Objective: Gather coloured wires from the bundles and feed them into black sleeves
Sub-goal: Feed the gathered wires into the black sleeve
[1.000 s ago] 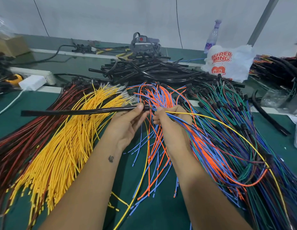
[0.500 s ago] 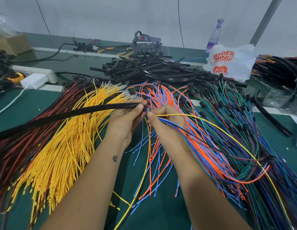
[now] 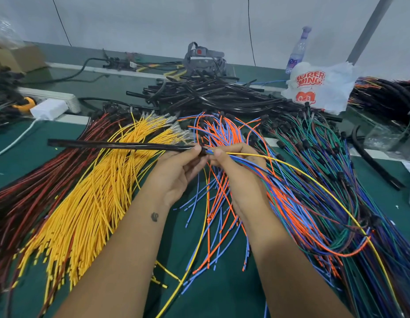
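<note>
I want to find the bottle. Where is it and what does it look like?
Look at the far right of the green table, behind the white bag with red letters. The bottle stands upright against the pale wall. It is the only clear, tall thing there, with a purple label.

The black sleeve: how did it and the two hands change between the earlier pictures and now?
The black sleeve dipped at its far end, then came back level. The left hand still pinches its mouth; the right hand still holds the gathered wires there. The wire bundles on the table lie as before.
</note>
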A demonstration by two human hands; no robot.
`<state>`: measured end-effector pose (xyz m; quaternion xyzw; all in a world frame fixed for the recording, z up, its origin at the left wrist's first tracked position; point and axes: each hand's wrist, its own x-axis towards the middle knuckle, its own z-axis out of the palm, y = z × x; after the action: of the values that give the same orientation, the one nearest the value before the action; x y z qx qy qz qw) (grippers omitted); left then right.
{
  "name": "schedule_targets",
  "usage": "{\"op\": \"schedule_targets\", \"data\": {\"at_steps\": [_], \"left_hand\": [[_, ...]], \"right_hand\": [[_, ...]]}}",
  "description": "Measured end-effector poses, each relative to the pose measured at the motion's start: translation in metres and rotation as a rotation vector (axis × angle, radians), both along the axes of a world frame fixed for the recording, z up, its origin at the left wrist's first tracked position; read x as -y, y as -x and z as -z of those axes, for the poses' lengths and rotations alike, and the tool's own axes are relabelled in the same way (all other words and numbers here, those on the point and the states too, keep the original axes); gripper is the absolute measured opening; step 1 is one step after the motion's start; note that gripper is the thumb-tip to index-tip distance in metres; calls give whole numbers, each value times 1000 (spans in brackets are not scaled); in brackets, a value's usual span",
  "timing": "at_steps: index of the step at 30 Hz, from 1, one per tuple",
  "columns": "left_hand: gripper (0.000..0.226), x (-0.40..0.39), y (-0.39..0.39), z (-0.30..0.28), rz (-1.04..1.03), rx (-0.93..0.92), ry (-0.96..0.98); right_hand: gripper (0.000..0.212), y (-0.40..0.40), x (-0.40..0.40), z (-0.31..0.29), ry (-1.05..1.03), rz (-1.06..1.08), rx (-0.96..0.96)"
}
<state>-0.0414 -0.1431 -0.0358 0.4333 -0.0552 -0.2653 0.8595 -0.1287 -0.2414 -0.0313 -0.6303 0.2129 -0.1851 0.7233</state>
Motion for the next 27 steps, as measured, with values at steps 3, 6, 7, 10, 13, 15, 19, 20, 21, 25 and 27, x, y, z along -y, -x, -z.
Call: {"op": "schedule_targets", "data": {"at_steps": [3, 6, 7, 10, 13, 15, 19, 20, 21, 25, 27], "left_hand": [[10, -1, 1, -1, 40, 47, -23], [14, -2, 3, -1, 49, 97, -23], [15, -3, 4, -1, 46, 116, -22], [18, -3, 5, 0, 40, 179, -25], [25, -2, 7, 2, 39, 221, -10], [29, -1, 7, 3, 38, 238, -8], [26, 1, 5, 4, 10, 183, -15], [24, 1, 5, 3, 7, 167, -17], [22, 1, 6, 3, 8, 158, -20], [10, 0, 8, 0, 50, 150, -32], [10, 1, 10, -1, 59, 166, -57]], "right_hand": [[33, 0, 2, 1, -22, 8, 7], [26, -1, 5, 1, -22, 7, 13], [25, -1, 4, 0, -32, 4, 16], [30, -4, 9, 1, -22, -3, 22], [35, -6, 12, 7, -23, -21, 21], [36, -10, 16, 8, -30, -33, 14], [27, -21, 13, -2, -54, -59, 78], [33, -22, 15, 1, -55, -9, 179], [37, -20, 14, 2, -67, 34, 290], [43, -15, 9, 10, -38, 70, 391], [42, -18, 10, 8, 53, 73, 356]]}}
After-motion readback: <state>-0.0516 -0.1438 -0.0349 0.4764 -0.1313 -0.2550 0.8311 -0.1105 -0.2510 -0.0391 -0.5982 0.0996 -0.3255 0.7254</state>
